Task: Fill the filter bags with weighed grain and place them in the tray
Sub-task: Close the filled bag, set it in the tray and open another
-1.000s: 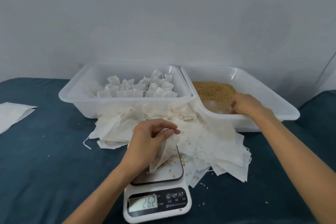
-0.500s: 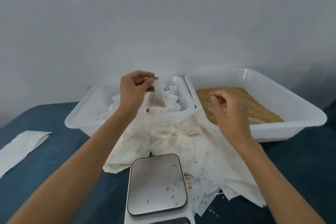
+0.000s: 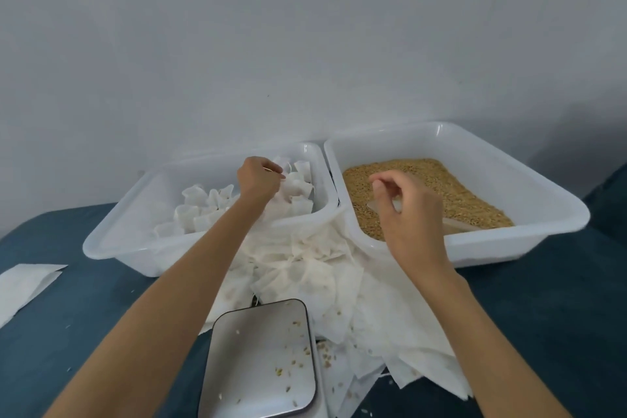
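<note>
Left hand point(image 3: 259, 180) pinches filled bag point(image 3: 294, 187) inside left tray point(image 3: 112, 241).

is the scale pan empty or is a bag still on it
Empty of bags: the scale pan holds only a few stray grains; the loose bags lie beside it.

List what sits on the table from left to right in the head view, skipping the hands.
Loose paper sheet → tray of filled bags → scale → pile of empty bags → grain tray.
</note>
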